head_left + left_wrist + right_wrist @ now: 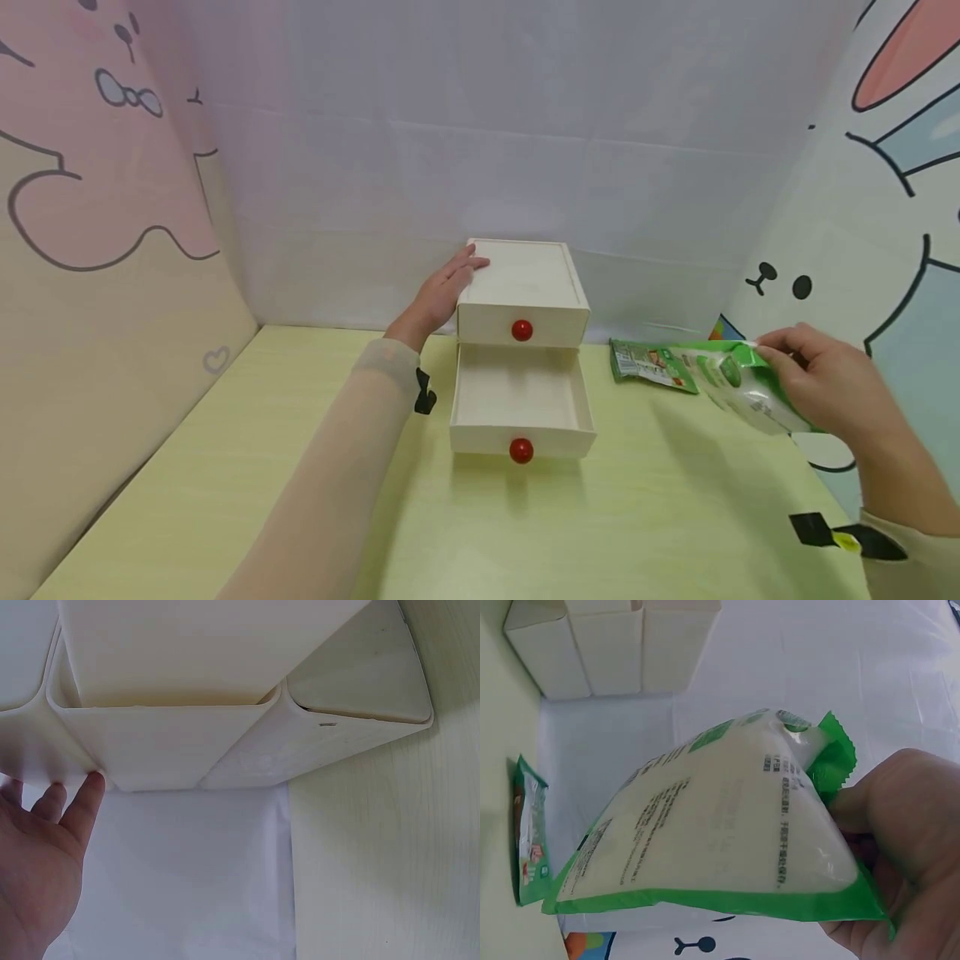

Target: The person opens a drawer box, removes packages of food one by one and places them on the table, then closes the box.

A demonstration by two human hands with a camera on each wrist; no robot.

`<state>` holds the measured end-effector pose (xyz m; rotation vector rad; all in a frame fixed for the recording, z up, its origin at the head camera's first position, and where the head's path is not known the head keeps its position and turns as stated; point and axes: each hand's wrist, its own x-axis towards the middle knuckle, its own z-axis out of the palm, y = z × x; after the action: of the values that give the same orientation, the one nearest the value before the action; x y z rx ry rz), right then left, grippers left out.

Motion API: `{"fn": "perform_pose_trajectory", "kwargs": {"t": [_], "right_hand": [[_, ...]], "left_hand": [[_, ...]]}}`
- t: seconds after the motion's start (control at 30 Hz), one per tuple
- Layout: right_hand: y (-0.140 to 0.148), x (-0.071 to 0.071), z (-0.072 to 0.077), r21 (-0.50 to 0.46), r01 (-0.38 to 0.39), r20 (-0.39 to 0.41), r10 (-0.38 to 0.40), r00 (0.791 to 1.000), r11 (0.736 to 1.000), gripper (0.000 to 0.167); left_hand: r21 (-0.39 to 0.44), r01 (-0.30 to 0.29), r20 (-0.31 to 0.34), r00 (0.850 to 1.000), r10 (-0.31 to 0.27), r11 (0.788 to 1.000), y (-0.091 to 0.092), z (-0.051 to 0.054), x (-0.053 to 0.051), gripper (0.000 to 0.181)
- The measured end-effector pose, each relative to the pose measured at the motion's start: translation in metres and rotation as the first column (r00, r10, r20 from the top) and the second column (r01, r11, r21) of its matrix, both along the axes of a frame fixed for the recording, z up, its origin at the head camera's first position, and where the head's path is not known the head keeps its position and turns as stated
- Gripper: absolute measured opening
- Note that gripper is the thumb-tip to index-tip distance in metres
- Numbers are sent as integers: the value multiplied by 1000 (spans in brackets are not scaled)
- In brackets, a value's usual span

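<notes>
The left hand (442, 292) rests on the left edge of a white drawer box (525, 271), fingers spread on its side and top. In the left wrist view the fingertips (94, 780) touch the box wall (157, 742). The lower drawer (522, 440), with a red knob, stands pulled out with nothing inside it; the drawer above is closed. At the right, the right hand (843, 387) pinches one end of a green and white bag (750, 392). The right wrist view shows this bag (720, 825), with printed text, held by its green edge.
A smaller green packet (652, 365) lies on the pale green table (637, 517), right of the drawer box, partly next to the held bag. White cloth hangs behind, and patterned cloths stand at both sides. A small colourful item (723, 328) shows behind the bag.
</notes>
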<state>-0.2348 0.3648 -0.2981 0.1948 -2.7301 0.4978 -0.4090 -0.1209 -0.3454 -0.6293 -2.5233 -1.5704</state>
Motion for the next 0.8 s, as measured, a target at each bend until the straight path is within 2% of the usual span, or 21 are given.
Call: {"fn": "perform_pose_trajectory", "kwargs": {"t": [0.2, 0.4, 0.5, 0.8], "right_hand": [[19, -15, -15, 92, 13, 93, -21, 995, 996, 31], [28, -27, -28, 148, 9, 135, -30, 990, 989, 25], [31, -31, -35, 176, -3, 181, -30, 983, 984, 26], [39, -42, -63, 216, -24, 262, -34, 965, 976, 27]], "left_hand": [[-2, -5, 4, 1000, 5, 1000, 0, 0, 1, 55], [-4, -11, 10, 1000, 11, 1000, 1, 1, 1, 55], [-3, -15, 9, 1000, 15, 1000, 2, 0, 1, 54], [7, -10, 17, 1000, 10, 1000, 2, 2, 5, 54]]}}
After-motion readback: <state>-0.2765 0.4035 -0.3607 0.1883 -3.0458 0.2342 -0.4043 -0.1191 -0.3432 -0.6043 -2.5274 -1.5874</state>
